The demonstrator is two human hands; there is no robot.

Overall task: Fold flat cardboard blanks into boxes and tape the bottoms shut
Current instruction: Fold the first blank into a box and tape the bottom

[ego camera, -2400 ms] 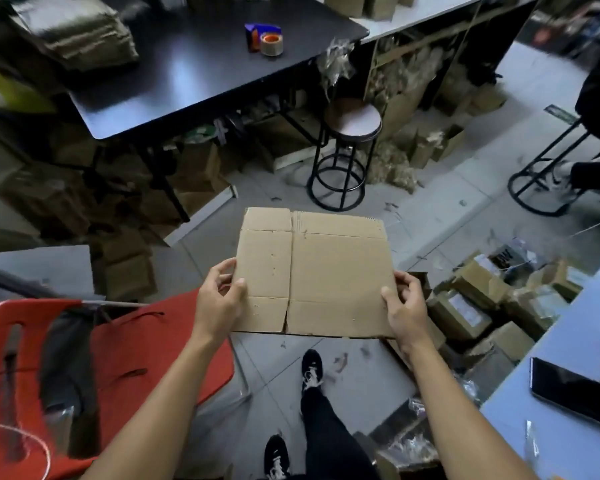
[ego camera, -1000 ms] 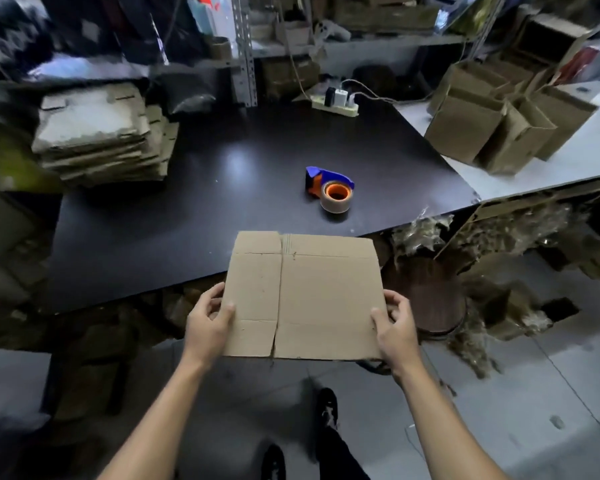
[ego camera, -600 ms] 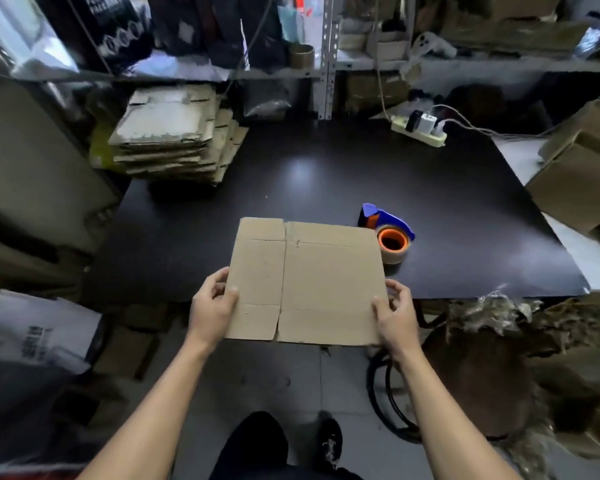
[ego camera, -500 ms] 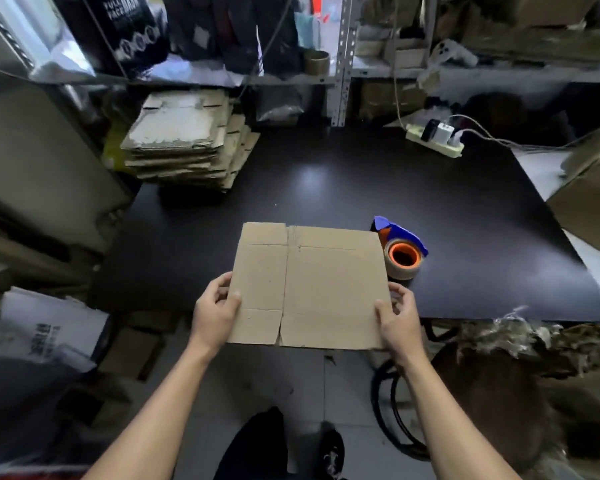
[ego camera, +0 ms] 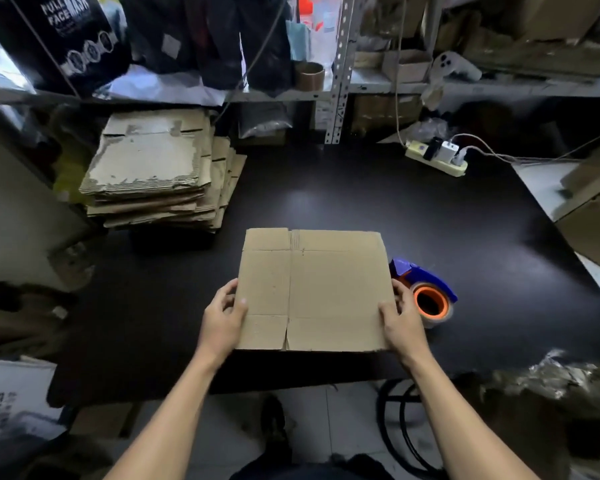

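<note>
While both hands hold it over the near part of the black worktop [ego camera: 326,188], one flat cardboard blank [ego camera: 312,289] lies face-up toward the camera, unfolded. Its long axis runs left to right, parallel to the worktop's near edge; its short flaps point away from the person at the far side and toward the person at the near side. A vertical crease splits it into a narrow panel on the left and a wider panel on the right, and a slit cuts the near flaps apart.

Taking that blank as the landmark, the worktop spreads beneath and beyond it. One stack of flat blanks [ego camera: 156,171] sits far to its left and further back, its top sheet torn and ragged. To the far right of the blank, assembled boxes [ego camera: 593,216] show partly at the frame edge; their count cannot be told. One power strip [ego camera: 437,157] lies well behind it to the right. One tape dispenser [ego camera: 423,289], blue with an orange roll, rests just beside the blank's right edge.

Two hands grip the blank: the left hand [ego camera: 222,320] pinches the left edge with thumb on top and fingers [ego camera: 222,292] curled behind; the right hand [ego camera: 400,323] clamps the right edge near its lower corner the same way.
</note>
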